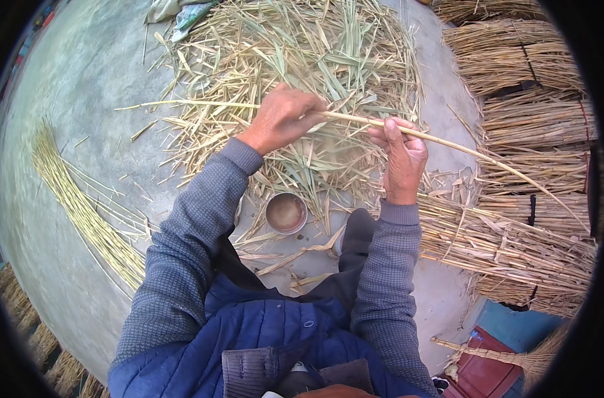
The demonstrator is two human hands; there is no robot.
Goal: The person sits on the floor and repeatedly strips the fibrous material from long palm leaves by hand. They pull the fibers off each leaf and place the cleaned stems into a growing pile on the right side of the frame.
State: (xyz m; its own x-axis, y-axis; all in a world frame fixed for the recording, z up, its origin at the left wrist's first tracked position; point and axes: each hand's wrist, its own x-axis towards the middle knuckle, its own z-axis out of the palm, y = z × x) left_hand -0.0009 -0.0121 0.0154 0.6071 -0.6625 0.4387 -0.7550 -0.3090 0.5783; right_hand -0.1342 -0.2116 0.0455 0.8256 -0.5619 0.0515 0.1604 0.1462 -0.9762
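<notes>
One long, thin reed stalk [448, 142] runs across in front of me, its thin tip at the left and its other end bending down at the right. My left hand [285, 118] is closed round it left of the middle, knuckles up. Farther right, my right hand [403, 156] pinches the same stalk between thumb and fingers, palm turned partly up. Beneath both hands spreads a heap of dry and greenish husks and leaves [295, 60]. Below my left hand, a small round bowl [287, 213] with a brownish inside sits on the floor.
On the left lies a bundle of peeled-looking pale stalks [83, 205]. A loose bundle of leafy stalks [501, 239] lies by my right forearm. Tied stalk bundles [528, 60] stack along the right edge. At lower right are a broom [534, 358] and a dark red object [484, 365].
</notes>
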